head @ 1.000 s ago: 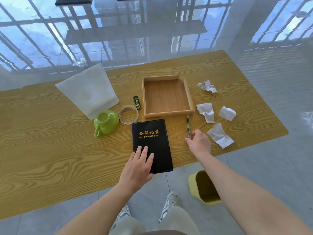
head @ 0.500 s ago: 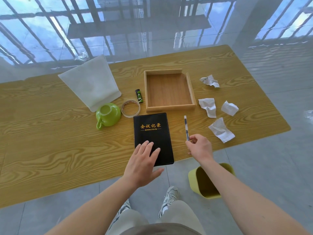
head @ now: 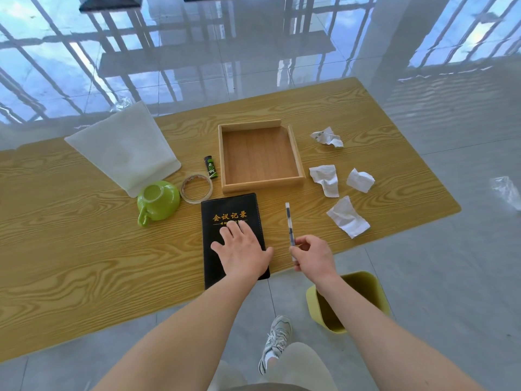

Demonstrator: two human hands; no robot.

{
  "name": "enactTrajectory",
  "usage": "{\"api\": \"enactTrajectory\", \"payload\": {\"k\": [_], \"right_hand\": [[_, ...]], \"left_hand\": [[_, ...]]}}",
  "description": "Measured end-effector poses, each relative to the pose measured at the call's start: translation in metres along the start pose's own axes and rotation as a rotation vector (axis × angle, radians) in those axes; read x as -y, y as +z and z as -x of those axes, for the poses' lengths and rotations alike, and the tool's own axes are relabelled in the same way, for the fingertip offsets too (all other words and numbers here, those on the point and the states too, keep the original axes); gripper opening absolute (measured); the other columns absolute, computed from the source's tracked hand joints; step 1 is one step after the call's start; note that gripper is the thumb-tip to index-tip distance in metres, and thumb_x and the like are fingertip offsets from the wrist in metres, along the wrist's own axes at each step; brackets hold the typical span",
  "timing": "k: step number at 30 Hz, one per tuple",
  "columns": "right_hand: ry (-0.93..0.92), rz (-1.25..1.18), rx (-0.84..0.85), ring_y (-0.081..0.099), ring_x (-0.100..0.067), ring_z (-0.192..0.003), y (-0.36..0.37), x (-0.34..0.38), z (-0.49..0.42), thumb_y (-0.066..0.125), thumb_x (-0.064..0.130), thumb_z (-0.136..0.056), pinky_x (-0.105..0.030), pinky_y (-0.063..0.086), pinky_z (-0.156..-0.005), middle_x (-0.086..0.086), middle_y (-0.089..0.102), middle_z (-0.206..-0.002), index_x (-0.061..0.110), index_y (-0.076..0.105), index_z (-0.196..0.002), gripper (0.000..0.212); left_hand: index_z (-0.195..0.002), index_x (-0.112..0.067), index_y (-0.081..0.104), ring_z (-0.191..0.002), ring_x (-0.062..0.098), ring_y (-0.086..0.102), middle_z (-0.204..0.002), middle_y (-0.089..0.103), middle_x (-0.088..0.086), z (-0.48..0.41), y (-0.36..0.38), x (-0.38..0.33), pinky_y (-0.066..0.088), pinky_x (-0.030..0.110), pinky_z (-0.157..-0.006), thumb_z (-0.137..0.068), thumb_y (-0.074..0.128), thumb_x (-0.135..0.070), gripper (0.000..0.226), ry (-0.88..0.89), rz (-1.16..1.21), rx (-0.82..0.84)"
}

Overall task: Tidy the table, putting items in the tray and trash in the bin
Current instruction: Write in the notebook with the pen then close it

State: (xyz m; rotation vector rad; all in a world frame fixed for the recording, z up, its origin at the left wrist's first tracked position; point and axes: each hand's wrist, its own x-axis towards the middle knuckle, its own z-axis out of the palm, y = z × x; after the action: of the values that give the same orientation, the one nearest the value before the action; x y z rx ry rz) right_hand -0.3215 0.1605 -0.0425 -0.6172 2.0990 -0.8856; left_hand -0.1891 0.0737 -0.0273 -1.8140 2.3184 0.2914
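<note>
Tabletop [head: 84, 249]: hands [head: 311, 256] on notebook [head: 225, 204], pen [head: 289, 224].

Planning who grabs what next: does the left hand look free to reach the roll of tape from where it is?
Probably yes. The left hand lies flat and empty on the black notebook, and the roll of tape sits just beyond the notebook's far left corner with only bare table between.
</note>
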Motion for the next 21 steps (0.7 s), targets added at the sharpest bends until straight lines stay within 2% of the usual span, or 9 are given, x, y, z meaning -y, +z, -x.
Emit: {"api": "enactTrajectory", "payload": {"k": [2, 8, 14, 16, 18, 20, 21], "right_hand": [[0.000, -0.002, 0.017, 0.069, -0.016, -0.074, 0.001, -0.003, -0.001, 0.070, 0.019, -0.089, -0.035, 0.064, -0.064, 0.002, 0.066, -0.089, 0.019, 0.064, -0.108, 0.020], [-0.001, -0.037, 0.065, 0.070, -0.019, -0.071, -0.001, -0.010, -0.002, 0.070, 0.019, -0.088, -0.041, 0.063, -0.066, -0.002, 0.069, -0.087, 0.020, 0.065, -0.105, 0.018], [-0.003, -0.077, 0.077, 0.070, -0.020, -0.072, -0.005, -0.011, -0.003, 0.070, 0.017, -0.087, -0.040, 0.063, -0.064, -0.004, 0.070, -0.088, 0.021, 0.066, -0.102, 0.015], [-0.001, -0.063, 0.085, 0.070, -0.020, -0.072, -0.004, -0.011, -0.001, 0.070, 0.017, -0.088, -0.040, 0.063, -0.065, -0.003, 0.070, -0.088, 0.022, 0.065, -0.102, 0.015], [0.000, -0.055, 0.095, 0.070, -0.019, -0.072, -0.002, -0.010, 0.000, 0.070, 0.017, -0.088, -0.040, 0.063, -0.066, -0.002, 0.069, -0.087, 0.024, 0.064, -0.100, 0.015], [0.002, -0.052, 0.097, 0.070, -0.019, -0.072, 0.002, -0.008, 0.002, 0.070, 0.017, -0.089, -0.040, 0.063, -0.066, -0.002, 0.069, -0.087, 0.024, 0.064, -0.100, 0.015], [0.003, -0.056, 0.099, 0.070, -0.020, -0.073, 0.003, -0.007, 0.003, 0.070, 0.016, -0.089, -0.040, 0.063, -0.066, -0.002, 0.069, -0.087, 0.023, 0.065, -0.100, 0.014]], "left_hand": [[-0.135, -0.012, 0.035, -0.116, 0.032, 0.036, -0.134, 0.038, 0.013, 0.001, 0.003, -0.002, 0.038, 0.052, -0.087, -0.074, 0.058, -0.066, 0.085, 0.001, -0.006, 0.003], [-0.131, -0.011, 0.037, -0.111, 0.031, 0.039, -0.127, 0.040, 0.012, 0.000, -0.002, 0.003, 0.043, 0.048, -0.087, -0.075, 0.065, -0.045, 0.072, 0.044, -0.003, 0.021], [-0.138, -0.015, 0.037, -0.116, 0.030, 0.041, -0.128, 0.043, 0.011, -0.002, -0.006, 0.017, 0.046, 0.050, -0.096, -0.084, 0.059, -0.039, 0.063, 0.135, 0.077, 0.061], [-0.133, -0.016, 0.044, -0.109, 0.027, 0.042, -0.123, 0.047, 0.010, -0.005, -0.012, 0.025, 0.047, 0.040, -0.087, -0.087, 0.057, -0.038, 0.052, 0.167, 0.137, 0.078], [-0.119, -0.015, 0.052, -0.096, 0.022, 0.044, -0.114, 0.053, 0.009, -0.010, -0.020, 0.032, 0.042, 0.033, -0.075, -0.089, 0.054, -0.034, 0.035, 0.199, 0.183, 0.108], [-0.111, -0.014, 0.055, -0.089, 0.023, 0.052, -0.110, 0.059, 0.010, -0.013, -0.028, 0.038, 0.042, 0.033, -0.073, -0.090, 0.050, -0.028, 0.026, 0.224, 0.230, 0.136], [-0.117, -0.013, 0.055, -0.092, 0.026, 0.056, -0.113, 0.061, 0.011, -0.014, -0.031, 0.041, 0.043, 0.032, -0.076, -0.090, 0.050, -0.025, 0.030, 0.237, 0.268, 0.141]]}}
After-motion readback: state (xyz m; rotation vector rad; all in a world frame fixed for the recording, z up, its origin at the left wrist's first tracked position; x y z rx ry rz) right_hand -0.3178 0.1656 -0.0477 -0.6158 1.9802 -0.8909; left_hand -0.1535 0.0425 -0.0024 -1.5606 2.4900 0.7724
